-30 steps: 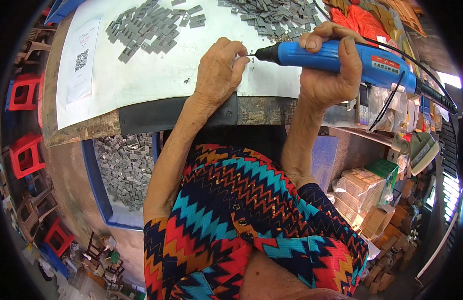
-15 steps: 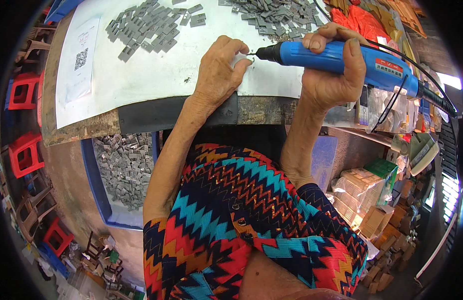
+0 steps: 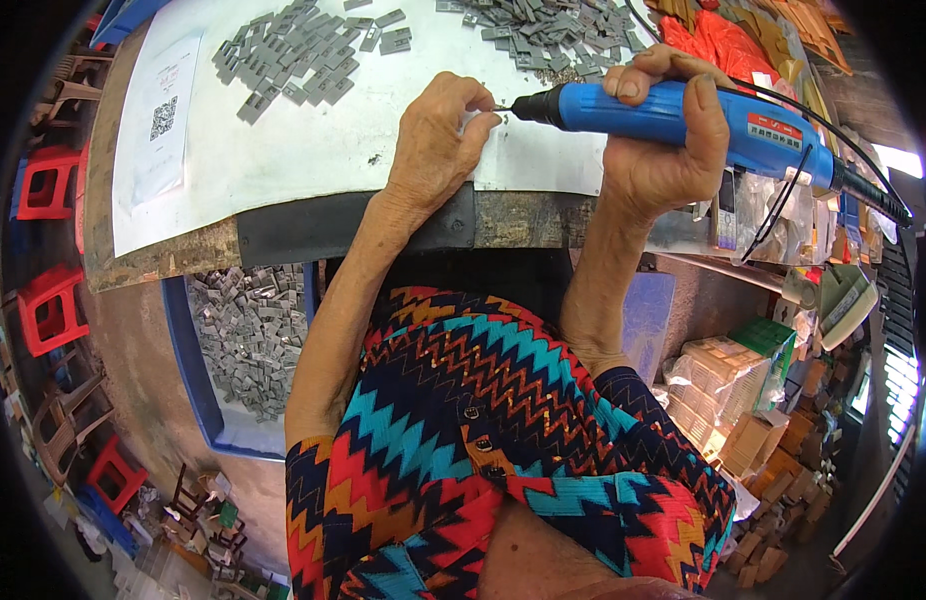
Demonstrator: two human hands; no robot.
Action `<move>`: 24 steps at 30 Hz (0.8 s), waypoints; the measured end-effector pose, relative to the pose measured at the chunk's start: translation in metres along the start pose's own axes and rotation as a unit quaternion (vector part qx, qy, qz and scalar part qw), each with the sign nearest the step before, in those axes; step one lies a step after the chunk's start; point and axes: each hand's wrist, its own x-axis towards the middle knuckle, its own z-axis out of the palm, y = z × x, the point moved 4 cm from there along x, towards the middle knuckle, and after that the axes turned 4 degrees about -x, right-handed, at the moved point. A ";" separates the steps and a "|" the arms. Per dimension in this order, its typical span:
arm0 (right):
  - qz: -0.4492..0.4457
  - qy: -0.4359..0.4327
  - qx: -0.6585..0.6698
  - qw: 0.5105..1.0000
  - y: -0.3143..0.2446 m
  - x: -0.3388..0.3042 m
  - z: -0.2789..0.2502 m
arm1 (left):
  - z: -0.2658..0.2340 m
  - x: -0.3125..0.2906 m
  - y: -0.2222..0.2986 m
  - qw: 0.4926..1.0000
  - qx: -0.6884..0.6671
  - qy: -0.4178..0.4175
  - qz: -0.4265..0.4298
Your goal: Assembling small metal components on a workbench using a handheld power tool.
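Worn, rough wood edged the worktable [image 3: 533, 222], its top spread with a smooth white sheet [image 3: 283, 170] and its near side partly faced with a dull black strip [image 3: 313, 235]. Flat, grey, rectangular pieces [image 3: 293, 60] lay overlapping in a loose pile at the far left, with a second grey pile [image 3: 553, 30] at the far right, beside a heap of tiny metallic bits [image 3: 558, 76]. Below the table's edge, a blue tray [image 3: 191, 375] held more small grey pieces. Above the sheet's right side, the right hand [image 3: 663, 140] was wrapped around a ribbed, blue cylindrical electric screwdriver [image 3: 658, 112]. Its long axis ran nearly crosswise, the slim bit [image 3: 504, 109] pointing left and the rear, corded end sitting right and slightly nearer the person. At the bit's tip, the left hand [image 3: 441, 130] curled with thumb and forefinger close together; whether they pinched anything could not be told.
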 end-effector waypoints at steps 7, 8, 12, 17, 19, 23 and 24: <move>0.009 0.004 0.005 1.000 0.000 0.001 -0.002 | 0.001 0.000 0.001 1.000 -0.010 -0.009 -0.004; 0.007 0.005 0.001 1.000 -0.001 0.001 -0.002 | 0.001 0.000 0.002 1.000 -0.014 -0.008 0.001; 0.015 0.006 0.005 1.000 0.001 0.002 -0.003 | 0.001 0.000 0.000 1.000 -0.014 -0.012 -0.001; 0.017 -0.029 0.008 0.999 0.002 0.002 0.000 | -0.001 -0.002 -0.001 1.000 -0.018 -0.015 0.017; 0.016 -0.031 0.004 0.999 -0.002 0.003 0.000 | 0.001 0.000 0.003 0.999 -0.017 -0.022 0.024; 0.013 -0.053 0.030 0.998 -0.006 0.003 0.000 | 0.003 0.001 0.009 0.998 -0.013 -0.039 0.039; 0.014 -0.054 0.033 0.998 -0.004 0.002 0.000 | 0.002 0.000 0.008 0.999 -0.011 -0.037 0.038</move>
